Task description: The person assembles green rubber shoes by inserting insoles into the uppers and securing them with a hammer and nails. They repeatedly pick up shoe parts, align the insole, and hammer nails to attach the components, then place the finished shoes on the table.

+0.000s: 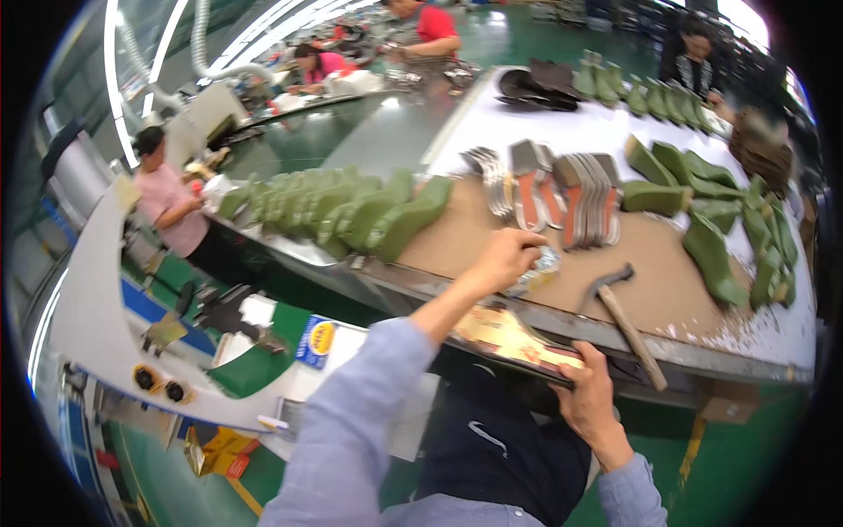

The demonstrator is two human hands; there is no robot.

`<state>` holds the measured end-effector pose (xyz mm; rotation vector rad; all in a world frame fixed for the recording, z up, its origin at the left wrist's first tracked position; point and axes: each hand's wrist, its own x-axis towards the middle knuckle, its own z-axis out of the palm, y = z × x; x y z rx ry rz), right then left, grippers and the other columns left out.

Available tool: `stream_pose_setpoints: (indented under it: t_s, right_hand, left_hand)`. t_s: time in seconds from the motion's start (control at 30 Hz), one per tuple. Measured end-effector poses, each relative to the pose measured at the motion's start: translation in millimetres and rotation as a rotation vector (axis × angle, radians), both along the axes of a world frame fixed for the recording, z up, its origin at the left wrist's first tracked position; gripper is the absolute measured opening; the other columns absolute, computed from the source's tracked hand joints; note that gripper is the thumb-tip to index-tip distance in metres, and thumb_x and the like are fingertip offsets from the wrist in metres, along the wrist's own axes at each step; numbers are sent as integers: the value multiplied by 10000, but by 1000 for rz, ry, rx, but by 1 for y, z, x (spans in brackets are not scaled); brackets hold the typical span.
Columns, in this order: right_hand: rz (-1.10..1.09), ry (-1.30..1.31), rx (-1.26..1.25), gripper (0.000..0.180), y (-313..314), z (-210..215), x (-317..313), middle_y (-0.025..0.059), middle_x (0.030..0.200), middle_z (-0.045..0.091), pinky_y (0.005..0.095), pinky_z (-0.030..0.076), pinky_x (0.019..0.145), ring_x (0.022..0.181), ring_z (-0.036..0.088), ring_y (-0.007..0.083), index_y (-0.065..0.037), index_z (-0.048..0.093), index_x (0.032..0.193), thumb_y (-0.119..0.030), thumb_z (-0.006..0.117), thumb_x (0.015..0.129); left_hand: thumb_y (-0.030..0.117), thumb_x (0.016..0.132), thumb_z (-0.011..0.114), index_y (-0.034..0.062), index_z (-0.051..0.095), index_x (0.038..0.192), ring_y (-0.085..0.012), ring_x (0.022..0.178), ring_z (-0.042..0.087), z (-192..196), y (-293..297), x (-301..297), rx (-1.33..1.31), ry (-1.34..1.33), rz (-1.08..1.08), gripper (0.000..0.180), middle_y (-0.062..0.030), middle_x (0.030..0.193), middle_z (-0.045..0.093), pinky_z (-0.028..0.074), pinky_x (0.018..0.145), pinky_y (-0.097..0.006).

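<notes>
My right hand [590, 397] grips one end of a shoe-sole-shaped piece [509, 336] with a shiny tan face and a dark edge, held tilted over my lap at the bench's front edge. Thumb on top, its fingers wrap beneath. My left hand [512, 257] is over a small shiny, see-through packet or tub [546, 263] on the bench, fingers curled and pinched together; what is between them is too small to tell. To the right lies a hammer [628, 329] with a wooden handle, its handle end jutting past the bench edge.
Green shoe lasts [413, 215] stand in a row at left; more lasts [711, 255] are heaped at right. Insoles [587, 198] stand stacked on the brown board [474, 228]. White scraps litter the right corner. A white curved table [88, 316] is at left. Several people work farther off.
</notes>
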<state>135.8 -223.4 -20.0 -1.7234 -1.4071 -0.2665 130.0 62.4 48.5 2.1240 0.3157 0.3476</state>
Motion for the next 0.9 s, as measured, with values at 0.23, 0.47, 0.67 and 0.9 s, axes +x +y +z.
stream_pose_setpoints:
  t_s: [0.23,0.47,0.67,0.9]
  right_hand:
    - [24,79,-82,568,-8,7,7,210,1291,553,489,498,977,1163,577,426,-103,575,1207,-135,860,717]
    - [-565,-179,-541,458,-70,34,73,187,1185,587,514,493,878,1044,603,412,-196,591,1343,-175,695,898]
    - [-510,211,-468,456,-88,35,69,229,1134,631,472,553,834,959,655,457,-166,507,1427,-89,576,983]
    - [-395,715,-199,455,-133,64,3,256,1313,630,374,513,972,1157,673,333,-29,409,1466,-55,547,1033]
  left_hand:
    - [124,950,690,-2,698,1066,-259,1012,742,38,-115,-79,-91,13,-54,172,-131,1029,769,553,912,-358]
    - [240,874,738,157,785,936,-296,1242,610,25,-125,-67,319,111,-148,113,17,1074,763,479,1012,-429]
    - [282,879,729,196,801,965,-231,1214,606,24,-126,-66,352,251,-91,141,63,1081,762,447,1003,-407]
    - [241,868,728,158,799,956,-272,1110,667,15,-123,-70,420,116,-111,140,10,1032,773,509,915,-414]
